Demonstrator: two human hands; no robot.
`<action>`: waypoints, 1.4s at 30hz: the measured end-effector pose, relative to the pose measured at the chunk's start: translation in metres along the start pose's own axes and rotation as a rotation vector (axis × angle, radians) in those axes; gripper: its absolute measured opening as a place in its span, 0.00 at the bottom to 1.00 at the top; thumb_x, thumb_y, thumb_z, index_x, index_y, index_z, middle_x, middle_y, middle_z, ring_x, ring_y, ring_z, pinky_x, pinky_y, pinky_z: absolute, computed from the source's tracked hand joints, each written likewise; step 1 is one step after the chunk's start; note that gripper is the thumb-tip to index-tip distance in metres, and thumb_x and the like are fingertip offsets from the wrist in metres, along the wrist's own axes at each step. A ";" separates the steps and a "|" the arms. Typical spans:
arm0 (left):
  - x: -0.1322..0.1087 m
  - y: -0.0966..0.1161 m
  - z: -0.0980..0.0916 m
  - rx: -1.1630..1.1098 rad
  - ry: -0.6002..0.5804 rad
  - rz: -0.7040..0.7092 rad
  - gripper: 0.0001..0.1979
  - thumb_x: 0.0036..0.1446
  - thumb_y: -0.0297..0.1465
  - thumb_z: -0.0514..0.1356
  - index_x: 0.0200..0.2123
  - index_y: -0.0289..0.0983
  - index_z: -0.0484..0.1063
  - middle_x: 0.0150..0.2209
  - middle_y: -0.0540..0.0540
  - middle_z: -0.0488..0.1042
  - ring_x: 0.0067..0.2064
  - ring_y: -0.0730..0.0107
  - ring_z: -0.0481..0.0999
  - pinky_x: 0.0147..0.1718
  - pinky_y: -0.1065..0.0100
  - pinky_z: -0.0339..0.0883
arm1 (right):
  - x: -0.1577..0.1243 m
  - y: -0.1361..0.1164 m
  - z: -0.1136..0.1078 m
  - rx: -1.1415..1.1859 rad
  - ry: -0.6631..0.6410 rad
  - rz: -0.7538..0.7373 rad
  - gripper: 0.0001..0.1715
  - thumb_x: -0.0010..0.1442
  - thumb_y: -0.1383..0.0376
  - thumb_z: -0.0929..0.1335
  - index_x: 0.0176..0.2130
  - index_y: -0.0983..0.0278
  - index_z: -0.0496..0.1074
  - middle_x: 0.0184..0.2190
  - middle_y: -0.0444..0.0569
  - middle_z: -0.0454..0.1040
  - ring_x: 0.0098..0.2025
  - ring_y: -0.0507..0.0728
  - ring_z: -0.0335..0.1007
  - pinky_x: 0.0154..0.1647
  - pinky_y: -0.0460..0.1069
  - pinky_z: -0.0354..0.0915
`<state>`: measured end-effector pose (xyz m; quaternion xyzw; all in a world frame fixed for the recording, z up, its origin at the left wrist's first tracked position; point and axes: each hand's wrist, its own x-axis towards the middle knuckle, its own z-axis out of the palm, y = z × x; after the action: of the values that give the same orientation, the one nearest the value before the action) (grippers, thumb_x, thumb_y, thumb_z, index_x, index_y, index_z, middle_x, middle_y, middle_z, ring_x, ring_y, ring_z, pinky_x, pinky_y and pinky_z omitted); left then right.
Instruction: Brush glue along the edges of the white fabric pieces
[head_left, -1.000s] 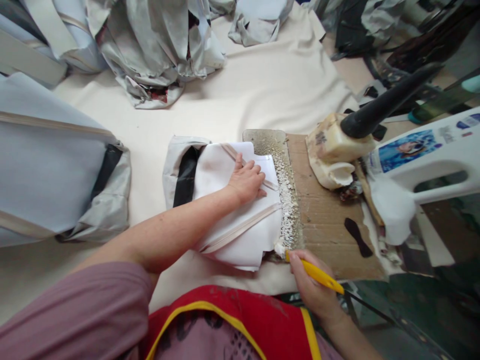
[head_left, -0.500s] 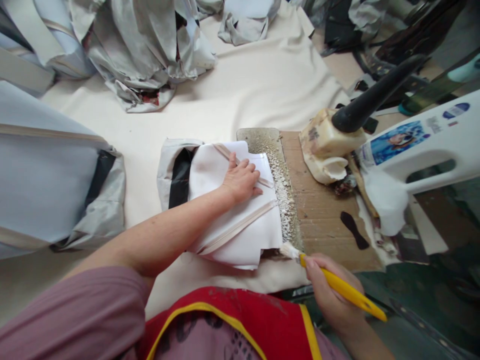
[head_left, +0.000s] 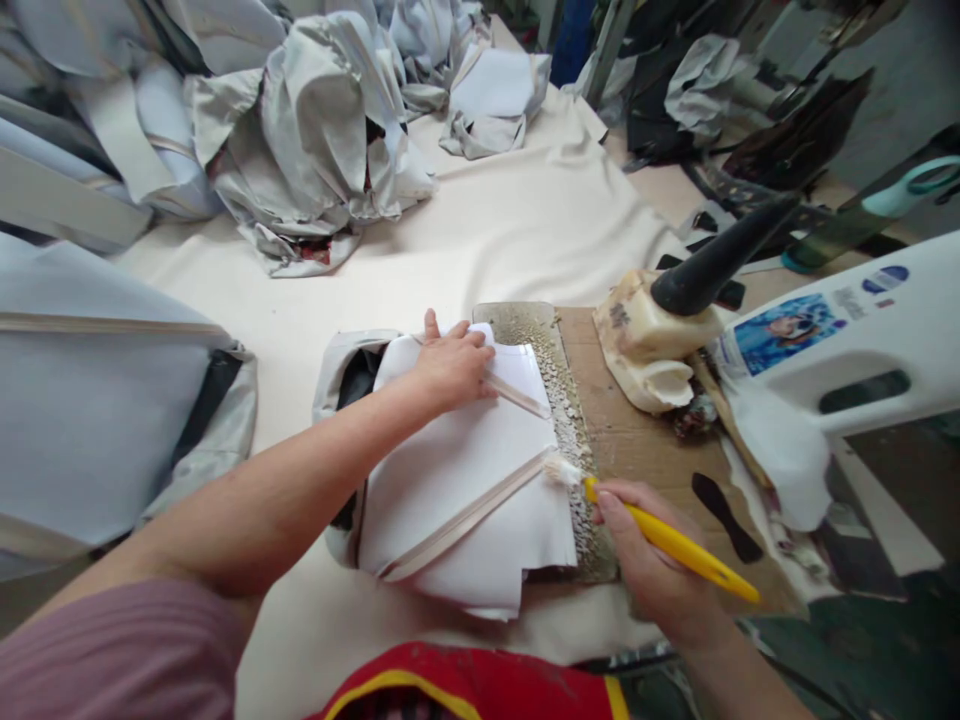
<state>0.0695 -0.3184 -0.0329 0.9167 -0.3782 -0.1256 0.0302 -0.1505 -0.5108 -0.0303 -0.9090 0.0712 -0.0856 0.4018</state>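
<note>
My left hand (head_left: 450, 365) lies flat, fingers together, on a stack of white fabric pieces (head_left: 465, 490) with beige strips, holding it down. My right hand (head_left: 649, 560) grips a yellow-handled brush (head_left: 667, 540); its white bristle tip touches the right edge of the top piece, where a beige strip ends. The stack overlaps a glue-crusted board (head_left: 570, 420) beside a sheet of brown cardboard (head_left: 645, 450).
A glue-caked pot (head_left: 645, 345) with a black handle stands on the cardboard. A white plastic jug (head_left: 832, 340) lies at the right. Grey fabric piles (head_left: 315, 150) sit at the back and left on a cream cloth (head_left: 525, 220). A black cut-out (head_left: 724, 502) lies on the cardboard.
The brush has moved up along the stack's right edge from its near corner. My left hand has slid towards the stack's far edge. The view has tilted up.
</note>
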 end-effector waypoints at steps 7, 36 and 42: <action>0.014 -0.069 -0.018 -0.190 -0.327 -0.218 0.37 0.48 0.54 0.57 0.57 0.42 0.61 0.54 0.43 0.67 0.52 0.56 0.67 0.52 0.60 0.58 | 0.037 0.030 0.034 0.094 0.001 0.222 0.18 0.60 0.53 0.62 0.29 0.64 0.68 0.23 0.45 0.68 0.27 0.54 0.65 0.29 0.47 0.62; 0.029 -0.090 -0.007 -0.816 -0.677 -0.447 0.27 0.39 0.38 0.59 0.45 0.34 0.70 0.40 0.42 0.76 0.36 0.59 0.77 0.30 0.66 0.71 | 0.212 0.036 0.082 0.219 0.277 0.180 0.17 0.54 0.55 0.61 0.23 0.64 0.66 0.16 0.44 0.64 0.22 0.53 0.62 0.28 0.48 0.60; 0.005 -0.084 -0.075 -0.783 -0.496 -0.476 0.26 0.33 0.36 0.59 0.41 0.36 0.72 0.36 0.48 0.77 0.35 0.62 0.76 0.29 0.70 0.70 | 0.166 0.027 0.020 0.310 0.379 0.178 0.16 0.55 0.54 0.64 0.26 0.65 0.67 0.17 0.44 0.66 0.22 0.52 0.63 0.27 0.48 0.61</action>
<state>0.1492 -0.2653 0.0261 0.8400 -0.0795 -0.4744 0.2511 0.0140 -0.5471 -0.0476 -0.7944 0.2112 -0.2285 0.5217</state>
